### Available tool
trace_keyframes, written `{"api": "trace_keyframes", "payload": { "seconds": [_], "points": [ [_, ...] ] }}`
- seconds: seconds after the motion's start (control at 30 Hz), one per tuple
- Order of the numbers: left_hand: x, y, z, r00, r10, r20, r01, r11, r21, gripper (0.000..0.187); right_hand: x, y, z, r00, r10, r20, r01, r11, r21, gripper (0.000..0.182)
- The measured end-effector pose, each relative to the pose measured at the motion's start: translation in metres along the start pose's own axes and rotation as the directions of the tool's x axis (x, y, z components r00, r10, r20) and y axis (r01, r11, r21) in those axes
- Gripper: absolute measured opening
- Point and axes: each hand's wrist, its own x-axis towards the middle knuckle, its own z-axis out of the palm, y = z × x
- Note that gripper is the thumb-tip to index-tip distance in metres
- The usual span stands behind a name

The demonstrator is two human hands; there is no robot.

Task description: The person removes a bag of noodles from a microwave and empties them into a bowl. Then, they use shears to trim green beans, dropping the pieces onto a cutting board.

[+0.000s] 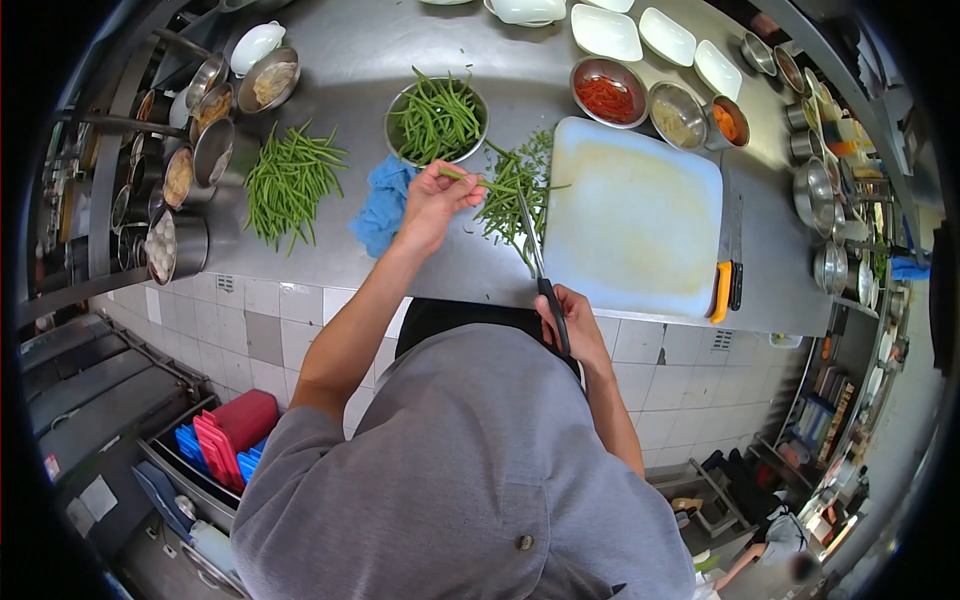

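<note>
My left hand (436, 207) pinches a green bean (465, 179) just below a steel bowl of green beans (438, 120). Scissors (533, 240) with black handles are in my right hand (573, 322), their blades pointing up beside the bean's far end. Under the blades lies a loose heap of green trimmings (510, 195). A blue cloth (384, 207) sits left of my left hand. Farther left, a pile of whole green beans (290, 185) rests on the steel counter (340, 110).
A white cutting board (635, 215) lies to the right, with a yellow-handled knife (722, 290) at its edge. Behind it stand a bowl of red strips (606, 98) and white dishes (606, 34). Steel containers (182, 245) line the left side.
</note>
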Motion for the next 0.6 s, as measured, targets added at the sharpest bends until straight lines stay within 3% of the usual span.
{"api": "trace_keyframes", "payload": {
  "seconds": [0.27, 0.37, 0.4, 0.47, 0.57, 0.6],
  "points": [
    [-0.012, 0.012, -0.017, 0.986, 0.098, -0.134, -0.048, 0.941, 0.336, 0.016, -0.002, 0.009, 0.002, 0.997, 0.066, -0.036, -0.067, 0.998, -0.017, 0.049],
    [-0.015, 0.05, -0.076, 0.956, 0.203, -0.212, -0.058, 0.838, 0.543, 0.021, -0.002, 0.02, 0.0, 0.996, 0.045, -0.078, -0.042, 0.998, 0.035, 0.048],
    [-0.008, 0.061, -0.113, 0.945, 0.267, -0.19, -0.1, 0.788, 0.608, 0.023, -0.002, 0.022, -0.004, 0.996, 0.048, -0.078, -0.044, 0.998, 0.048, 0.048],
    [0.0, 0.09, -0.162, 0.841, 0.505, -0.195, -0.13, 0.538, 0.833, 0.025, -0.002, 0.027, -0.009, 0.995, 0.053, -0.085, -0.048, 0.997, 0.055, 0.048],
    [-0.004, 0.135, -0.151, 0.615, 0.779, -0.125, 0.105, 0.076, 0.992, 0.024, 0.004, 0.03, -0.013, 0.994, 0.043, -0.105, -0.041, 0.999, 0.022, 0.048],
    [0.001, 0.135, -0.15, 0.668, 0.731, -0.137, 0.034, 0.155, 0.987, 0.026, 0.006, 0.03, -0.014, 0.993, 0.037, -0.112, -0.037, 0.999, 0.001, 0.048]
  ]
}}
